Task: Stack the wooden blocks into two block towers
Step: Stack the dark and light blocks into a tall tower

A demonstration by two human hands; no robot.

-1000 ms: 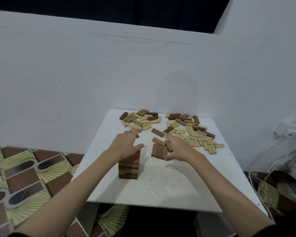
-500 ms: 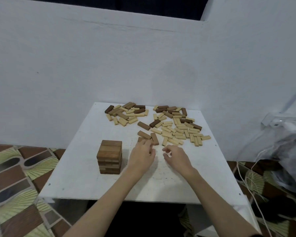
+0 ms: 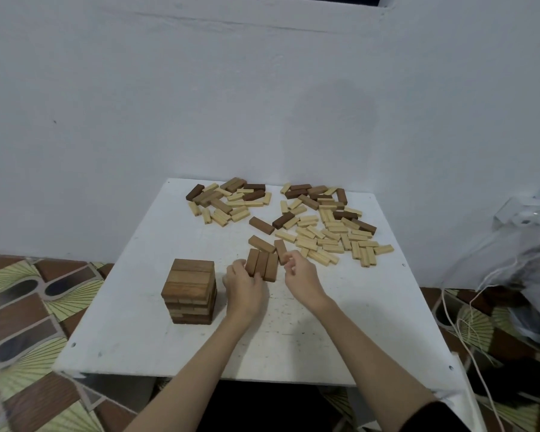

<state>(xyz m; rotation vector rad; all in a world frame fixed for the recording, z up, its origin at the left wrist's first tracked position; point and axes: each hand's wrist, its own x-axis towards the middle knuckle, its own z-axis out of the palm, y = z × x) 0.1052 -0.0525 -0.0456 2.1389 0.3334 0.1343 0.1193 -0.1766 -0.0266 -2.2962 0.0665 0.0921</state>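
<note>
Hands meet at a row of three brown blocks point(image 3: 261, 265) lying side by side, probably the base layer of a second tower. The left hand point(image 3: 243, 285) pinches the row's near left end; the right hand point(image 3: 300, 272) curls round a loose brown block point(image 3: 280, 251) just beside it. A finished brown tower point(image 3: 190, 291) stands to the left on the white worktop point(image 3: 340, 338). Scattered light and dark blocks point(image 3: 328, 226) lie behind, near the pale wall point(image 3: 262, 88). Patterned tile floor point(image 3: 22, 307) surrounds it.

One tower point(image 3: 190, 294), two hands (loose blocks uncountable)
</note>
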